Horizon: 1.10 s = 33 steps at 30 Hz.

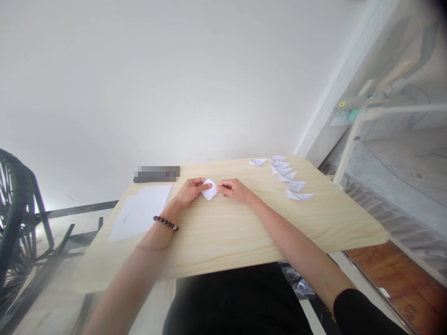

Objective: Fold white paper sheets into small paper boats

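A small folded piece of white paper (pixel 209 193), diamond-shaped from here, is held up between my two hands above the table. My left hand (pixel 191 190) grips its left side, with the thumb lying across the front face. At the right corner, the fingertips of my right hand (pixel 233 190) pinch the paper's edge. To the right, several folded white paper boats (pixel 287 176) stand in a slanting row, and one more paper boat (pixel 257 162) sits apart from them near the back edge.
A stack of white paper sheets (pixel 141 211) lies on the left of the pale wooden table (pixel 237 237). Behind it is a dark, partly blurred-out object (pixel 156 175). A white wall rises behind the table. A dark woven chair (pixel 17 204) stands at far left, a white metal frame (pixel 352 139) at right.
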{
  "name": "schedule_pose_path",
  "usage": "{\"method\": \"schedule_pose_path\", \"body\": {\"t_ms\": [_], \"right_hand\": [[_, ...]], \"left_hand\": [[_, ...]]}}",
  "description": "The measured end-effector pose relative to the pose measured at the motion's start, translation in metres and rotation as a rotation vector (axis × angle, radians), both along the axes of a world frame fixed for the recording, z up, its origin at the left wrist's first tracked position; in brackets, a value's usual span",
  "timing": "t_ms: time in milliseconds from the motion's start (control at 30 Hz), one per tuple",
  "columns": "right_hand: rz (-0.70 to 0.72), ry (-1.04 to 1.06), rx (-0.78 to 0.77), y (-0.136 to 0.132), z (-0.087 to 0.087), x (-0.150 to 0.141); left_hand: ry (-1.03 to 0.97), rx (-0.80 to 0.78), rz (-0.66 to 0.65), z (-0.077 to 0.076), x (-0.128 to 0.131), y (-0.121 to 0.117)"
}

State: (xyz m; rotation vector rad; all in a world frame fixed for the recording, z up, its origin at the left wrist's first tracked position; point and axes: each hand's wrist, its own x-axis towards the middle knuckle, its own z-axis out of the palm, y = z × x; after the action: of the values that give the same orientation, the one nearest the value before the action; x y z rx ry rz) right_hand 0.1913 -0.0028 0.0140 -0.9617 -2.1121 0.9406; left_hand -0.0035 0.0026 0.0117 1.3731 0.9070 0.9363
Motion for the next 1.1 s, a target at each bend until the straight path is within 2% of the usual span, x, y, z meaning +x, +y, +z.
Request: {"method": "schedule_pose_path", "body": {"t_ms": [233,567,767,933,1100], "right_hand": [[-0.008,0.004,-0.019,0.0001,-0.0016,0.0004],[0.041,-0.032,-0.017,-0.0023,0.0016,-0.0005],[-0.017,0.0,0.017,0.0008,-0.0004,0.0004],[-0.103,0.084,0.014,0.0026,-0.0027,0.0006],[-0.11,0.089,0.024,0.0035,-0.004,0.0012]], "left_hand": [[-0.004,0.015,0.092,-0.0009,0.0031,-0.0012],[-0.049,-0.051,0.076,-0.0009,-0.0022,0.0023],[-0.06,-0.024,0.141,-0.0012,0.0034,0.0011],[-0.096,-0.085,0.035,0.0019,0.0042,-0.0013],[-0.081,-0.097,0.017,-0.0007,0.0013,0.0004]]}}
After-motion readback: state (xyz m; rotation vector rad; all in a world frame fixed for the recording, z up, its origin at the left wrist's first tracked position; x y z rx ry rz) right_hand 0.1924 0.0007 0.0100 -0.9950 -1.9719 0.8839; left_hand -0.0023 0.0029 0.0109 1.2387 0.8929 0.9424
